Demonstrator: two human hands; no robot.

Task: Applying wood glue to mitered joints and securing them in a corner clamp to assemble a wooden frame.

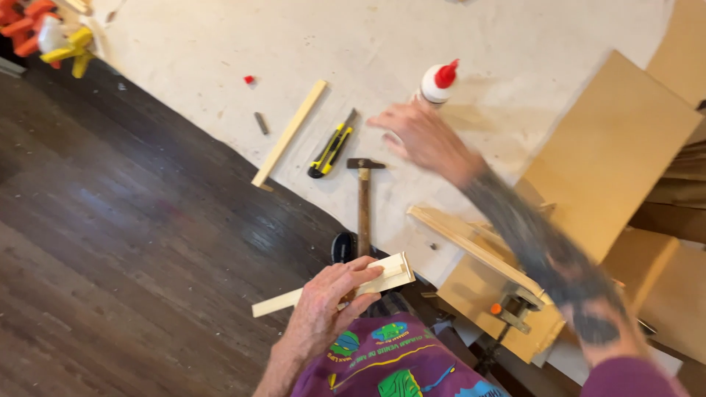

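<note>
Glue bottle (437,84), white with red cap, standing far right on pale surface (220,44), just beyond right hand (415,132). Right hand stretched out away from body, fingers loosely spread, open, holding nothing; blurred, so cannot tell if fingertips touch bottle or stop just short. Bottle lies straight ahead of that hand, slightly right, cap tilted up-right. Right hand clearly nearer to bottle than left.

Left hand (331,305) near, low centre, closed around pale wood strip (331,288), thumb on top, fingers wrapped under. Strip long axis runs left to right, rising slightly toward right end, which looks doubled or stepped; well apart from bottle.

Between the hands: hammer (363,198), handle running near-far, head at far end, grip end hanging past surface edge. Left of hammer, yellow-black utility knife (331,151), diagonal. Further left, second wood strip (289,134), diagonal, near end at surface edge. Small dark stub (261,123) and red bit (249,79) beyond it.

Right: tan boards (610,147) stacked, clamp (507,316) with orange knob at near edge. Dark wood floor (110,257) left. Orange and yellow clamps (44,33) far left corner.
</note>
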